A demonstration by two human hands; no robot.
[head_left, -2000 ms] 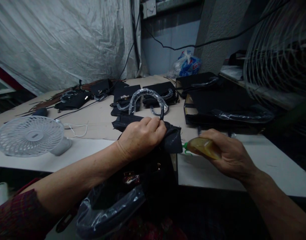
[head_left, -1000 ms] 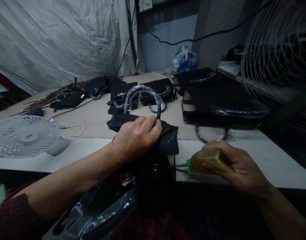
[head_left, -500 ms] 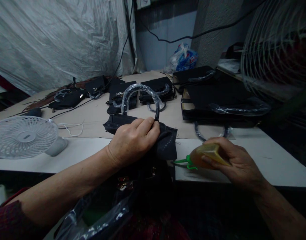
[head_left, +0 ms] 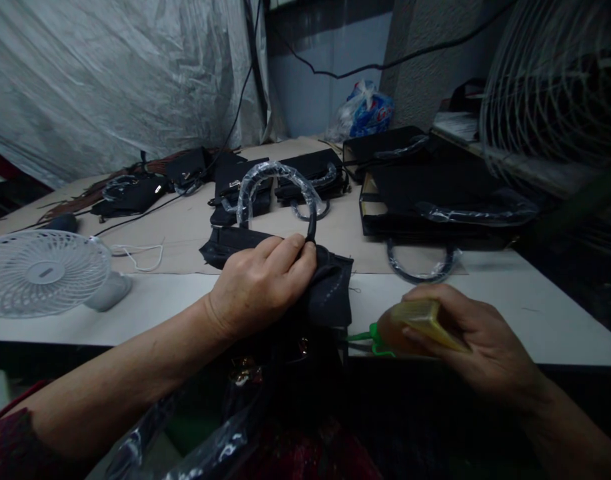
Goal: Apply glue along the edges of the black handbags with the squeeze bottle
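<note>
My left hand is closed on the top of a black handbag, near the foot of its plastic-wrapped handle. The handle arches up behind my knuckles. In my right hand is a glue bottle, amber with a green nozzle. It lies on its side, and the nozzle tip points left at the bag's right edge; whether it touches is hard to see. The bag's lower part is dark, with gold-coloured metal fittings showing, and a second plastic-wrapped handle hangs toward me.
Several black bags with wrapped handles lie across the table. A small white fan stands at left beside a white cord. Another, larger fan is at upper right. A blue plastic bag sits at the back.
My right hand and the glue bottle have moved slightly down, the nozzle staying by the bag's right edge. My left hand keeps its hold. The view has shifted a little.
</note>
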